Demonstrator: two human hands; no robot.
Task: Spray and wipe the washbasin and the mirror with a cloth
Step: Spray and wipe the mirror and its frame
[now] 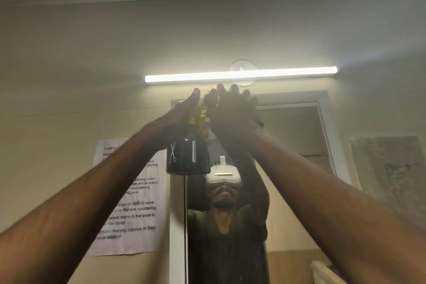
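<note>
Both my arms are raised toward the top of the wall mirror [296, 132]. My left hand [182, 112] grips the neck of a black spray bottle [187, 154] with a yellow trigger head, thumb pointing up. The bottle bears a white scissors and comb print. Right beside it, my right hand [232, 108] presses a dark cloth [210, 98] against the mirror's upper edge with spread fingers. Most of the cloth is hidden under the hand. The washbasin is out of view.
A lit tube lamp [241, 74] runs along the wall just above the hands. A printed task sheet [129, 217] hangs left of the mirror's white frame [177, 226]. The mirror reflects a person wearing a headset and a doorway.
</note>
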